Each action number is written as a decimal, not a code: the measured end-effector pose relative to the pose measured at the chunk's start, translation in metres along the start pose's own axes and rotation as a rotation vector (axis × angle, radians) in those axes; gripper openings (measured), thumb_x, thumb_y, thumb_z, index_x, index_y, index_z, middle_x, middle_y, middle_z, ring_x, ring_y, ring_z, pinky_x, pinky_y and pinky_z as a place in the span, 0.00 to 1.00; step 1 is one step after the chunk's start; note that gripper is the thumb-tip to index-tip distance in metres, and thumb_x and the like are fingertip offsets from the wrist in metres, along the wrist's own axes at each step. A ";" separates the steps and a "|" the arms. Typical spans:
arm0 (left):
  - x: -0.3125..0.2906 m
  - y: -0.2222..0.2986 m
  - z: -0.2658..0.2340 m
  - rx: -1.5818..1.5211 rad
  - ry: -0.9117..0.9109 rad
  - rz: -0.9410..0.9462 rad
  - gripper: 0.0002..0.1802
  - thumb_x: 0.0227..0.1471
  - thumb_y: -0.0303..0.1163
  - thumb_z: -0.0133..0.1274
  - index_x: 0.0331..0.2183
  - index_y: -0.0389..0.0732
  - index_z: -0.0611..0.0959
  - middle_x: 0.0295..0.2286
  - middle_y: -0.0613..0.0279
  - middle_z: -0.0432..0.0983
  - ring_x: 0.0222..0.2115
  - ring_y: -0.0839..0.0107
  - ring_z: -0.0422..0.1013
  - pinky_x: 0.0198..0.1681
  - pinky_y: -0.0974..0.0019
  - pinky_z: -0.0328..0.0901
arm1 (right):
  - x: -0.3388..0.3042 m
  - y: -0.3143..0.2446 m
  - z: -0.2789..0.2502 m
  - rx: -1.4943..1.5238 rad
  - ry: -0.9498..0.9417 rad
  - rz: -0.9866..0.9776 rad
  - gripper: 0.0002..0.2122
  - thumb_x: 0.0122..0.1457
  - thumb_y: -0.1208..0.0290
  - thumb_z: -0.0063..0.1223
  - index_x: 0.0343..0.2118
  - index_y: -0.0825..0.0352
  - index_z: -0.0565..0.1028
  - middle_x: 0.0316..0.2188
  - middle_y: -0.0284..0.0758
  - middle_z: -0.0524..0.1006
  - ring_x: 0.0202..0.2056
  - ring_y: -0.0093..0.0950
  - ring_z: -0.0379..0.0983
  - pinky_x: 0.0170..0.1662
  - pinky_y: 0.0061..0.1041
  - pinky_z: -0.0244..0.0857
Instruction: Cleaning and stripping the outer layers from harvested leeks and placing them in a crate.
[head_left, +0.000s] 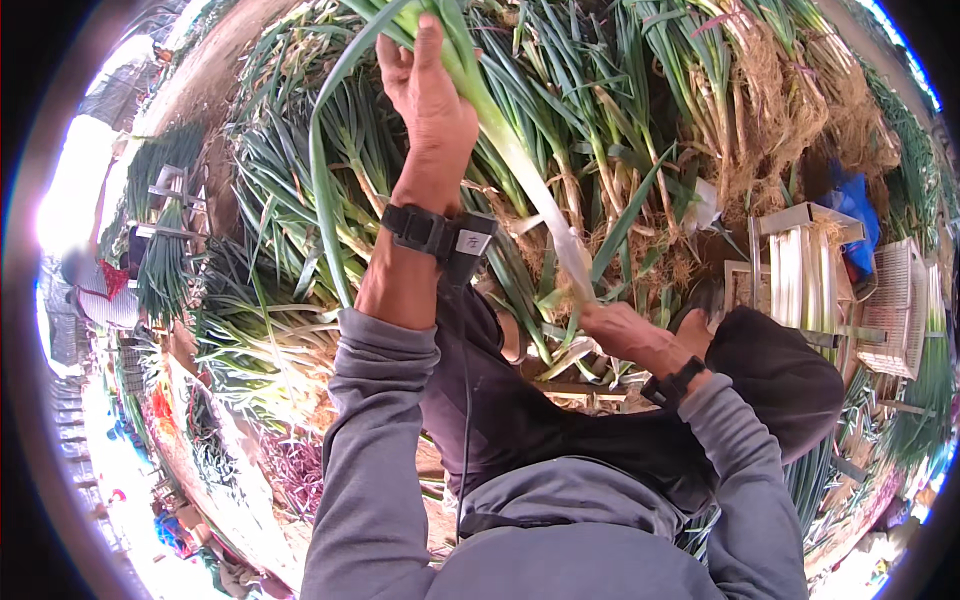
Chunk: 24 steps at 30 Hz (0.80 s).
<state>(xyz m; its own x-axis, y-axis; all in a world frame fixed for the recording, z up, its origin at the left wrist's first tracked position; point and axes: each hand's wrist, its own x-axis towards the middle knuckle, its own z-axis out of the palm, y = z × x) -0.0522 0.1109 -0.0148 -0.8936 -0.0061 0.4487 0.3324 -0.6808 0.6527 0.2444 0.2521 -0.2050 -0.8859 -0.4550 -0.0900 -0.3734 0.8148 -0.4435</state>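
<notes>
A long green onion (525, 165) slants across the space in front of me, green leaves at the upper left and white stem toward the lower right. My left hand (428, 95) is closed round its green upper part, near the top of the view. At the root end, my right hand (635, 335) has its fingers pressed against the white base; the fingertips are partly hidden. One loose leaf (318, 190) hangs down past my left forearm. Heaps of green onions with roots (600, 150) lie just beyond both hands.
At the right, a rack (800, 215) holds trimmed white stems, with a blue plastic bag (855, 215) and a white basket (895, 310) beside it. Bundled green onions (165, 265) stand at the far left. Peeled scraps (580, 360) lie between my legs.
</notes>
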 end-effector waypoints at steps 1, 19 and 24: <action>0.002 0.000 -0.004 0.027 -0.016 0.024 0.21 0.56 0.34 0.60 0.50 0.46 0.73 0.41 0.65 0.77 0.37 0.69 0.75 0.35 0.57 0.75 | 0.000 -0.001 0.003 -0.054 -0.065 0.009 0.01 0.52 0.82 0.51 0.26 0.73 0.74 0.28 0.45 0.74 0.32 0.44 0.77 0.35 0.36 0.73; 0.007 0.011 -0.043 0.069 0.137 -0.015 0.28 0.54 0.31 0.61 0.54 0.54 0.68 0.47 0.68 0.70 0.46 0.64 0.69 0.48 0.46 0.70 | 0.057 -0.007 -0.052 0.033 0.535 0.408 0.14 0.59 0.66 0.60 0.40 0.71 0.73 0.30 0.42 0.78 0.27 0.35 0.79 0.27 0.30 0.72; 0.011 0.011 -0.049 -0.015 0.065 0.016 0.36 0.51 0.28 0.63 0.58 0.55 0.64 0.42 0.64 0.75 0.36 0.64 0.73 0.39 0.52 0.72 | 0.056 -0.003 -0.035 -0.085 0.444 0.450 0.12 0.61 0.65 0.56 0.38 0.70 0.74 0.25 0.39 0.78 0.23 0.31 0.77 0.21 0.29 0.68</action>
<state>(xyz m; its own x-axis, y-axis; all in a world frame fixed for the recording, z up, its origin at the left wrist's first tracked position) -0.0737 0.0671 -0.0326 -0.9064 -0.0642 0.4176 0.3422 -0.6912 0.6365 0.1869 0.2366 -0.1774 -0.9841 0.1156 0.1350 0.0574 0.9256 -0.3742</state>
